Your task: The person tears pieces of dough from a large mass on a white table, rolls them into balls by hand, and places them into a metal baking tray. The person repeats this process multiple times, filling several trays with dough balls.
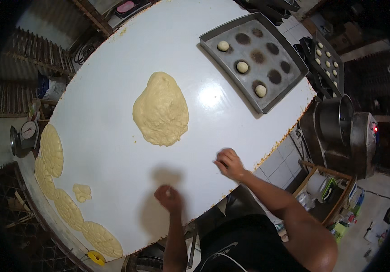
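A large pale lump of dough point(161, 111) lies in the middle of the white table point(109, 99). Closer to me, my left hand point(169, 199) is raised over the table with its fingers closed, and a small pale bit of dough shows between them. My right hand point(230, 164) is curled low over the tabletop near the right edge; whatever it may cover is hidden. Beyond it, a metal baking tray point(272, 66) carries three round dough balls point(242, 67) in a row along its left side. Dark round stains mark the rest of its bottom.
Several flat, scored dough rounds point(68, 209) line the table's left edge, beside a small dough scrap point(82, 192). A dial scale point(28, 130) stands past that edge. Off to the right are a second tray of balls point(327, 63) and a metal mixer bowl point(333, 119).
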`<move>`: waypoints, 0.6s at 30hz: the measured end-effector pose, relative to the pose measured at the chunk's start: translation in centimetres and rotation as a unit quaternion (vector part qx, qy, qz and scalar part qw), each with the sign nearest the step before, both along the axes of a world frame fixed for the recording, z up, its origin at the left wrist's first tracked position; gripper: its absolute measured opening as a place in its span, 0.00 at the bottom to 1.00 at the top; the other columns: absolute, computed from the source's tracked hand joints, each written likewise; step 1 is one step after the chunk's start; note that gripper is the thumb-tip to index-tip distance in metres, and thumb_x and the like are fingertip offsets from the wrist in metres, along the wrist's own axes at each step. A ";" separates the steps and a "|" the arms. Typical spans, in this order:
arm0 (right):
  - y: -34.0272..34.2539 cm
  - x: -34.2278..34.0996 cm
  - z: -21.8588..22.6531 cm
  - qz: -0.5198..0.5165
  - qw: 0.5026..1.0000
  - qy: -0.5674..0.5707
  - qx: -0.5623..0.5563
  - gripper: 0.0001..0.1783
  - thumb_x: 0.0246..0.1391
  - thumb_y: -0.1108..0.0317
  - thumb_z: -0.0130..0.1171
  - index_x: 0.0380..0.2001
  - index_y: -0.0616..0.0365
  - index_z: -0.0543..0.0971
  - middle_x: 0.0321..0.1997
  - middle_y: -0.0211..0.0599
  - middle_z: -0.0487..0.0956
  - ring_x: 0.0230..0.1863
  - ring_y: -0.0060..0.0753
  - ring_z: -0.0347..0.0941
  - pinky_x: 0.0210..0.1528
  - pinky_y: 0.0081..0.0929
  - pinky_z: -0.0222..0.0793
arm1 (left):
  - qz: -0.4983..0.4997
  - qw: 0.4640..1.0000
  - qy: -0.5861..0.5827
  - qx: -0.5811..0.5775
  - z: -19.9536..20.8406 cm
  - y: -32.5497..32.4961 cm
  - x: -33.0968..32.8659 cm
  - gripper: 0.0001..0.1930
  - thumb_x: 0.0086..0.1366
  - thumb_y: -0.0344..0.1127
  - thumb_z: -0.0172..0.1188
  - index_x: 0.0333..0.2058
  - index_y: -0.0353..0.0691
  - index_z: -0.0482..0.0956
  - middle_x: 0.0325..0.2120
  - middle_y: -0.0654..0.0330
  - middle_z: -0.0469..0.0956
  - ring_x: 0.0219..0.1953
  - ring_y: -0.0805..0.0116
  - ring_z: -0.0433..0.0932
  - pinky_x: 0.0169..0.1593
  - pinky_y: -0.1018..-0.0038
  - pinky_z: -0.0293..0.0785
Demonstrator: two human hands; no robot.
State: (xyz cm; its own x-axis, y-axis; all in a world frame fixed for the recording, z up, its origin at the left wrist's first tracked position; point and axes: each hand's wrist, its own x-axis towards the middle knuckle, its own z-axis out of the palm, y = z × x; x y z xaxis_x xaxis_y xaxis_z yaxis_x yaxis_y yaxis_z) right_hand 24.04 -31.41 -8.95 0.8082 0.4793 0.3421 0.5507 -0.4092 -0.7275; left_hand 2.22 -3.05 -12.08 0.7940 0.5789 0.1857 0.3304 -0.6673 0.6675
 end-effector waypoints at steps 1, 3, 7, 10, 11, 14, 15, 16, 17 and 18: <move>-0.4 1.2 -0.8 -0.046 0.998 -0.001 -0.053 0.12 0.59 0.64 0.75 0.34 0.55 0.79 0.40 0.42 0.79 0.47 0.52 0.73 0.52 0.50 0.69 | -0.039 0.999 -0.004 -0.026 -1.0 0.9 -2.1 0.17 0.66 0.30 0.70 0.51 0.32 0.77 0.50 0.46 0.79 0.55 0.45 0.74 0.58 0.49 0.73; -0.6 4.4 0.7 -0.146 0.974 0.005 -0.173 0.12 0.59 0.63 0.74 0.35 0.55 0.79 0.40 0.41 0.79 0.48 0.52 0.73 0.54 0.50 0.67 | 0.113 0.993 0.044 0.004 0.0 0.1 -0.1 0.19 0.67 0.33 0.68 0.53 0.32 0.77 0.53 0.44 0.77 0.56 0.43 0.74 0.61 0.47 0.72; -0.7 0.1 1.3 0.034 0.995 0.056 -0.074 0.10 0.57 0.71 0.70 0.39 0.56 0.78 0.51 0.47 0.80 0.59 0.55 0.76 0.71 0.61 0.71 | 0.120 0.990 0.024 0.067 1.3 -5.6 5.5 0.27 0.68 0.35 0.69 0.61 0.29 0.74 0.61 0.41 0.74 0.63 0.39 0.74 0.71 0.45 0.68; -5.4 -0.5 1.5 0.088 0.981 0.170 0.012 0.17 0.58 0.80 0.66 0.51 0.61 0.83 0.62 0.50 0.81 0.66 0.59 0.77 0.76 0.56 0.70 | 0.128 0.991 0.031 -0.030 3.2 -8.8 2.2 0.28 0.71 0.29 0.67 0.66 0.26 0.73 0.64 0.38 0.74 0.65 0.42 0.75 0.72 0.47 0.70; -6.6 1.2 2.8 0.099 0.968 0.230 0.037 0.18 0.58 0.80 0.68 0.52 0.61 0.84 0.62 0.49 0.82 0.66 0.58 0.78 0.74 0.52 0.72 | 0.156 0.985 0.031 -0.071 4.3 -9.6 1.9 0.26 0.72 0.26 0.65 0.67 0.25 0.73 0.64 0.38 0.75 0.65 0.45 0.77 0.70 0.49 0.73; -10.1 10.1 8.5 0.145 0.913 0.382 -0.014 0.22 0.56 0.77 0.74 0.55 0.60 0.85 0.61 0.46 0.84 0.67 0.53 0.80 0.71 0.44 0.75 | 0.297 0.911 0.073 -0.276 7.6 -10.4 3.9 0.24 0.72 0.22 0.68 0.64 0.27 0.76 0.56 0.49 0.83 0.55 0.58 0.83 0.62 0.64 0.81; -11.0 13.3 9.7 0.106 0.924 0.367 0.015 0.22 0.56 0.77 0.75 0.55 0.60 0.85 0.60 0.45 0.85 0.66 0.50 0.81 0.69 0.42 0.77 | 0.298 0.892 0.052 -0.336 8.6 -9.8 6.0 0.24 0.71 0.20 0.67 0.65 0.26 0.75 0.56 0.49 0.82 0.56 0.58 0.83 0.63 0.63 0.81; -12.2 17.0 10.9 0.067 0.932 0.353 0.037 0.23 0.55 0.76 0.77 0.55 0.59 0.85 0.60 0.43 0.86 0.66 0.47 0.81 0.68 0.41 0.78 | 0.300 0.866 0.030 -0.399 9.2 -9.4 8.0 0.25 0.71 0.19 0.66 0.65 0.25 0.75 0.57 0.48 0.82 0.56 0.58 0.83 0.64 0.62 0.80; -13.3 21.6 11.9 0.024 0.957 0.280 0.067 0.24 0.55 0.75 0.77 0.56 0.59 0.85 0.60 0.43 0.86 0.63 0.45 0.84 0.65 0.39 0.80 | 0.302 0.837 0.007 -0.457 10.0 -9.6 10.5 0.25 0.71 0.17 0.65 0.66 0.24 0.75 0.58 0.47 0.82 0.57 0.57 0.83 0.65 0.61 0.79; -14.3 25.5 12.0 -0.051 0.958 0.275 0.061 0.26 0.55 0.75 0.77 0.58 0.60 0.85 0.60 0.45 0.87 0.61 0.45 0.86 0.64 0.40 0.81 | 0.270 0.859 0.020 -0.435 11.4 -10.7 15.3 0.25 0.70 0.17 0.66 0.65 0.25 0.75 0.58 0.47 0.82 0.58 0.57 0.83 0.66 0.62 0.79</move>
